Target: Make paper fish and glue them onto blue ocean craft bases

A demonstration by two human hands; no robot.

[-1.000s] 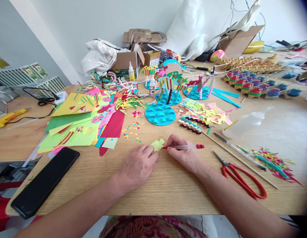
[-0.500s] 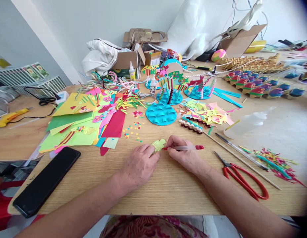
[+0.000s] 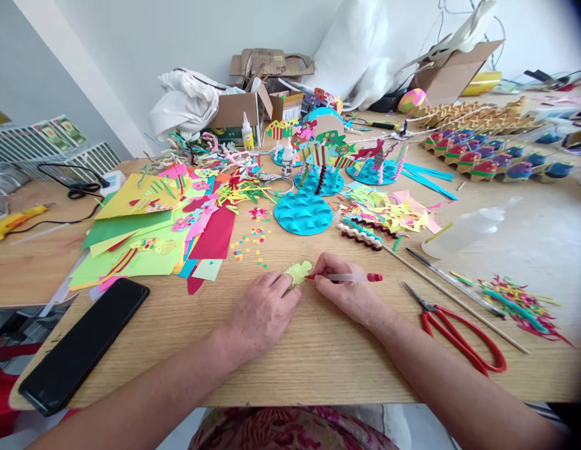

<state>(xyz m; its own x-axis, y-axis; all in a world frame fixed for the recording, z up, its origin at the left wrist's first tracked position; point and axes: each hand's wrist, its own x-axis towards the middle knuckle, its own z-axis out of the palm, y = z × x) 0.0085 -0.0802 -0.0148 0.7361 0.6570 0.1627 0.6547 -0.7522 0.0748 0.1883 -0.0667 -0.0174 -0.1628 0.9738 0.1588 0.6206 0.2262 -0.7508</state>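
Note:
A small light-green paper fish (image 3: 298, 274) with a scale-like pattern lies on the wooden table in front of me. My left hand (image 3: 265, 307) holds its left side down, fingers bent and covering part of it. Pinched in my right hand (image 3: 343, 289) is a red marker pen (image 3: 349, 277) with a whitish barrel, its tip at the right end of the fish. Just beyond both hands sits a round blue bumpy base (image 3: 303, 213).
Red-handled scissors (image 3: 463, 334), a thin wooden stick (image 3: 454, 300) and a pen (image 3: 452, 281) lie at the right. A black phone (image 3: 87, 344) and stacked coloured paper (image 3: 131, 219) are at the left. Decorated blue bases (image 3: 319, 181) and glue bottles (image 3: 287, 159) stand farther back.
The marker's tip has shifted slightly along the right end of the fish. Both hands keep nearly the same positions, and the whole view has shifted a little.

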